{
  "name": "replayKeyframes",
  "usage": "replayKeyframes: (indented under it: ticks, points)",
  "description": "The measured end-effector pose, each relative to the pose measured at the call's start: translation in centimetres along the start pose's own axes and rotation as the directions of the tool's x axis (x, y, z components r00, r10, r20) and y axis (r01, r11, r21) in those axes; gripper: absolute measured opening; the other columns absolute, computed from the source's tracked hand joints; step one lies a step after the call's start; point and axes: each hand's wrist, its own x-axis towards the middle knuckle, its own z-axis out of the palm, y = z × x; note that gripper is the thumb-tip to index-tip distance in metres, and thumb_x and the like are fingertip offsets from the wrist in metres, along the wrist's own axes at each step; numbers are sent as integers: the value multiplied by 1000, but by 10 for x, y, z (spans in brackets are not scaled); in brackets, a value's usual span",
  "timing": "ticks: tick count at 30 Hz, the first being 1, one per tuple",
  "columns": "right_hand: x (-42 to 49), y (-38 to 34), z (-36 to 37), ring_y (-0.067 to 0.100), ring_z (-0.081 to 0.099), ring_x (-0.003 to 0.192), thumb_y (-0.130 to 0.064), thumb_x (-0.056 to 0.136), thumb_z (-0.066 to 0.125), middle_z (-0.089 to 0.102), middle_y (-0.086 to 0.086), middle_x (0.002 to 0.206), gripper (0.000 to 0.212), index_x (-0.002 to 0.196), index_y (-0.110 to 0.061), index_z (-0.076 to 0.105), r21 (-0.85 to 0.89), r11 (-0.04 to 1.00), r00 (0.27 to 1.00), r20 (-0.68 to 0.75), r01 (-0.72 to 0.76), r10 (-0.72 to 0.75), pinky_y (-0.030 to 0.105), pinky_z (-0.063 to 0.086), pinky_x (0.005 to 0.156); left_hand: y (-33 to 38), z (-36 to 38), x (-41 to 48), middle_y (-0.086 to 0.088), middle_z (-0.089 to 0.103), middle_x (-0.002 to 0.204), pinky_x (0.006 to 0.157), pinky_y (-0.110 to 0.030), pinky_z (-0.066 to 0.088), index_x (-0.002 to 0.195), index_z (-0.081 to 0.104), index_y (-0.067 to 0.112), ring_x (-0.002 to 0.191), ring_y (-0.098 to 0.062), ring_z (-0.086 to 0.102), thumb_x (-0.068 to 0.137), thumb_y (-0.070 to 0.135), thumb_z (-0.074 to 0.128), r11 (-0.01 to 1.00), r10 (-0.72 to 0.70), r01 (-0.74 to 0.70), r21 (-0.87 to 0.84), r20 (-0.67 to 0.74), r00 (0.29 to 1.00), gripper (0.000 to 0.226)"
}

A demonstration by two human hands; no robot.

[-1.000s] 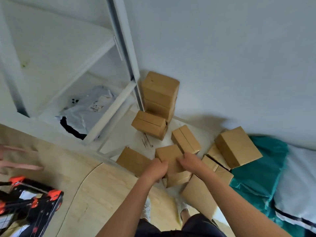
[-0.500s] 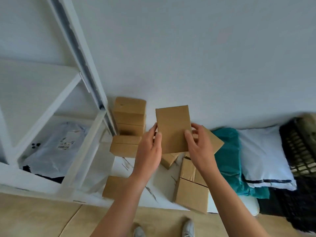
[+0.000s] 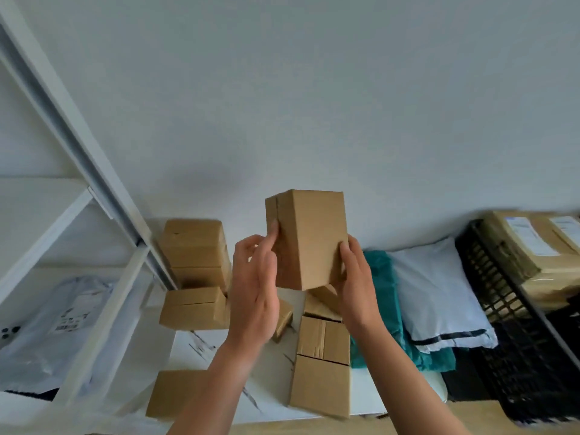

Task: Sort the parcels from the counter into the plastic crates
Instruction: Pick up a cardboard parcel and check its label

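Two hands' fingers (image 3: 272,238) clasp a plain brown cardboard parcel (image 3: 310,240) upright above the white tabletop (image 3: 273,384), left hand (image 3: 255,293) at its left face, right hand (image 3: 356,284) at its right.

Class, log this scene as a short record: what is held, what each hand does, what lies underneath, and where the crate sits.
Held item: cardboard box, upright, in front of the wall
Left hand: grips the box's left side
Right hand: grips its lower right corner
Underneath: more boxes on a white surface
Crate: black, far right, parcels inside
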Motion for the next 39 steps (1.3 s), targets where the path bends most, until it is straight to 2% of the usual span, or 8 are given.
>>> replayKeyframes:
  ticks: [3, 8, 11, 15, 19, 27, 34, 39]
  points:
    - [9, -8, -17, 23, 62, 111, -41, 108, 46, 68, 18, 122, 39, 131, -16, 66, 287, 948, 991, 21, -135, 134, 42, 52, 95, 21, 14, -3, -3, 43, 143, 99, -14, 49, 153, 52, 28, 126, -22, 53, 109, 56, 31, 964, 213, -221, 146, 69, 975, 56]
    - [9, -8, -28, -14, 66, 93, -5, 110, 48, 68, -9, 109, 30, 139, -12, 56, 345, 931, 992, 5, -119, 125, 8, 52, 78, 35, 24, -7, -3, 39, 152, 112, -12, 38, 154, 51, 27, 139, -19, 45, 108, 50, 38, 897, 360, -379, 227, 123, 925, 53]
    - [8, -12, -21, 16, 62, 113, -43, 108, 44, 69, 1, 122, 38, 132, -22, 64, 168, 986, 999, -42, -8, 16, 36, 54, 95, 26, 21, -4, 2, 39, 152, 106, -21, 49, 152, 50, 27, 140, -20, 47, 105, 50, 44, 961, 266, -271, 57, 84, 960, 53]
    - [-6, -21, 4, -12, 60, 108, -36, 110, 49, 65, -24, 121, 27, 136, -37, 54, -52, 986, 985, -59, 156, -159, 10, 50, 82, 17, 15, -1, 5, 55, 144, 91, -26, 58, 143, 42, 38, 129, -17, 59, 97, 49, 53, 958, -85, 92, -271, 35, 996, 49]
    - [-15, -15, 20, -14, 57, 117, -43, 100, 60, 59, -21, 132, 40, 137, -30, 51, -109, 971, 975, -36, 213, -218, 14, 54, 87, 4, 10, 1, 23, 65, 123, 91, -35, 58, 137, 43, 36, 116, -12, 65, 98, 34, 45, 912, -237, 215, -350, -21, 971, 40]
    - [-10, -33, -1, 15, 61, 117, -62, 100, 37, 67, -12, 128, 46, 122, -39, 69, -66, 980, 980, 77, 188, -183, 52, 51, 102, 9, -15, 11, -6, 65, 123, 96, -43, 46, 133, 64, 45, 113, -25, 59, 92, 77, 30, 878, -298, 240, -414, -81, 951, 62]
    - [-11, -65, -5, 9, 54, 138, -46, 99, 58, 62, -8, 146, 41, 136, -28, 54, -33, 959, 928, 262, 283, -265, 33, 47, 109, 45, -29, 20, 1, 52, 149, 108, -47, 50, 136, 55, 27, 141, -27, 50, 101, 52, 47, 945, -86, 50, -323, -99, 991, 45]
    - [-10, -71, 2, 12, 62, 127, -60, 90, 59, 69, -11, 134, 46, 127, -34, 54, -59, 959, 947, 187, 277, -262, 45, 53, 104, 58, -28, 17, 12, 72, 119, 84, -23, 57, 125, 51, 20, 119, -14, 67, 102, 39, 48, 912, -122, 112, -394, 0, 993, 30]
